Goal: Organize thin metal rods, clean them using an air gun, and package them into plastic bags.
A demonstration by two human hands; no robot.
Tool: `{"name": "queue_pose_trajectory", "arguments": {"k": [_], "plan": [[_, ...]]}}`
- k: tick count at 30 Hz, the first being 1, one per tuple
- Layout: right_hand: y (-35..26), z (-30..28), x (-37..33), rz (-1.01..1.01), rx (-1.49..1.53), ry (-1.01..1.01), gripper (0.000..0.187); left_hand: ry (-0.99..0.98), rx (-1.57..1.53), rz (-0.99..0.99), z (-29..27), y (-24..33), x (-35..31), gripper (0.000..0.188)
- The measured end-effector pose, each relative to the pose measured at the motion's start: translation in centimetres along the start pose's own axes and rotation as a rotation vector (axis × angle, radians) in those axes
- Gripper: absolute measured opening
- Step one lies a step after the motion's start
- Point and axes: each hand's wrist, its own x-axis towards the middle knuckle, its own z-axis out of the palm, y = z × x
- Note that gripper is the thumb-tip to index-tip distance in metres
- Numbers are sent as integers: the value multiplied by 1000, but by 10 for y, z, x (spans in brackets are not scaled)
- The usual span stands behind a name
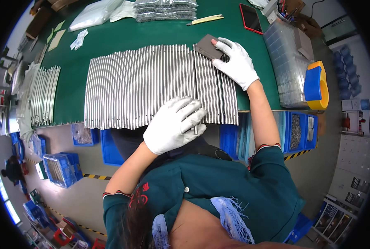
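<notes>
A wide row of slim silver metal rods (139, 83) lies side by side on the green tabletop in front of me. My left hand (174, 124), in a white glove, rests over their near ends. Its fingers are curled around one metal rod (196, 129) that sticks out past the others at the near edge; a dark gap runs beside it. My right hand (236, 62), gloved in white with bare fingertips showing, grips a grey-brown rectangular block (208, 47), which looks like a sanding sponge. The block sits on the far ends of the rods at the right.
A smaller group of rods (46, 95) lies at left. Bagged parts (165, 10), a yellow knife (205, 20) and a red-edged phone (251, 18) lie along the back. Clear plastic boxes (284, 62) and a yellow-blue tape dispenser (316, 86) stand right. Blue bins (299, 130) sit below the edge.
</notes>
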Motion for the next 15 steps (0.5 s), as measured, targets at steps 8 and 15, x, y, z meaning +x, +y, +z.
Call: {"name": "queue_pose_trajectory", "arguments": {"k": [8,15], "plan": [[-6,3,3,40,-116,0,53,140,-182,-32,2,-3,-6,53],[-10,-5,8,-212,69,-193,45,176,-198,-3,9,-6,-6,51]]}}
